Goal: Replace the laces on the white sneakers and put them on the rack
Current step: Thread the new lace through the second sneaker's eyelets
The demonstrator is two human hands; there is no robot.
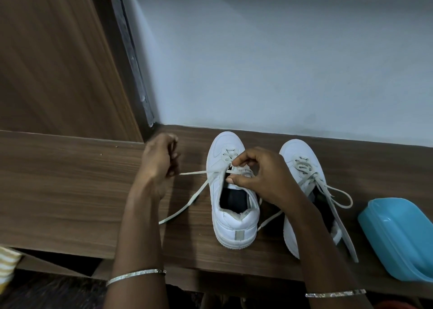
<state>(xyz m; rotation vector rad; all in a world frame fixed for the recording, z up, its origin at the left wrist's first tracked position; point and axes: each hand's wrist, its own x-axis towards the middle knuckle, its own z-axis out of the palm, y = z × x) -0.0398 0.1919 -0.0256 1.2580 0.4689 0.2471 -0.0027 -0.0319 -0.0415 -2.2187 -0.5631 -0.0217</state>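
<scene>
A brown wood-grain shelf (58, 191) carries everything. On it stands a white leather sneaker (236, 224), heel toward the person and toe toward the pale wall. A turquoise plastic box (398, 238) lies well to the right of that sneaker, at the shelf's edge. Between that sneaker and the box stands a second white sneaker (302, 154), with its lace tied.

The right hand (262, 177) rests over the first sneaker's tongue, with the fingers curled. Its thumb and forefinger pinch the off-white flat lace (187, 205) at the upper eyelets. The left hand (159, 158) is just left of that sneaker's toe, above the shelf, with its fingers curled in. One strand of the lace runs straight from the eyelets to its fingertips. The hand is blurred, so I cannot tell whether it grips the strand. Another strand trails loose over the shelf to the sneaker's left. Each wrist wears a thin silver bangle (136, 274).
</scene>
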